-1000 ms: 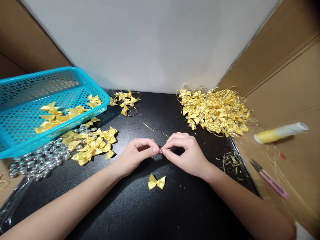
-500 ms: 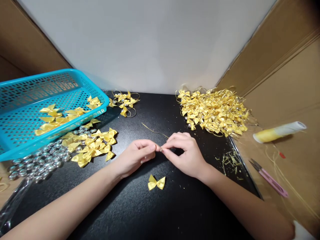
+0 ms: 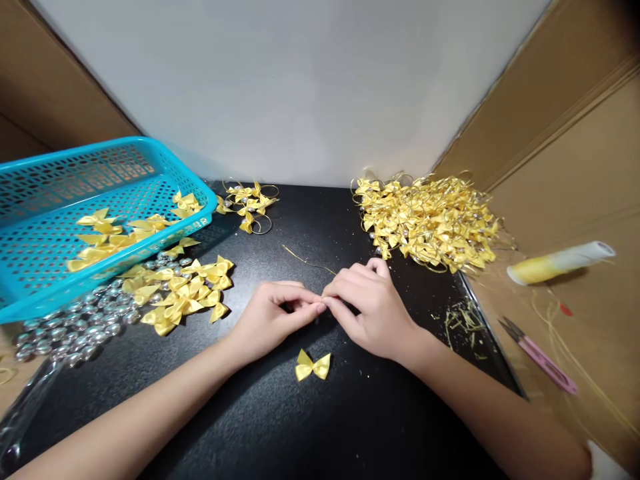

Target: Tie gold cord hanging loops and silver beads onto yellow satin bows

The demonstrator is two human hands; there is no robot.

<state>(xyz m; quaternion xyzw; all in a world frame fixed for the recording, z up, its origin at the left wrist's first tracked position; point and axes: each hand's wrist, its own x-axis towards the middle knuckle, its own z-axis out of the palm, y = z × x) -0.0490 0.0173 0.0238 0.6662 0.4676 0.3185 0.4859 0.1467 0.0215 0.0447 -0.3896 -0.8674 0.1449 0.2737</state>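
Note:
My left hand (image 3: 275, 315) and my right hand (image 3: 373, 308) meet fingertip to fingertip over the black table, both closed in a pinch. A thin gold cord (image 3: 307, 260) trails out from behind the right fingers toward the far left. The bit of cord between the fingertips is mostly covered, and any small piece on it is hidden. Just below the hands a single yellow ribbon bow (image 3: 313, 366) lies on the table. Left of my left hand are a heap of loose yellow bows (image 3: 187, 291) and many silver beads (image 3: 83, 320).
A blue basket (image 3: 183, 163) holding several bows stands at the left. Bows with beads and gold loops form a small group (image 3: 250, 203) and a large pile (image 3: 430, 223) at the back. Cord scraps (image 3: 465, 323), pink-handled snips (image 3: 543, 360) and a yellow-white tube (image 3: 560, 263) are at the right.
My left fingers have straightened and their tips press closer against the right ones. My right hand has turned slightly, its back fingers lifting. The bow and cord lie as before.

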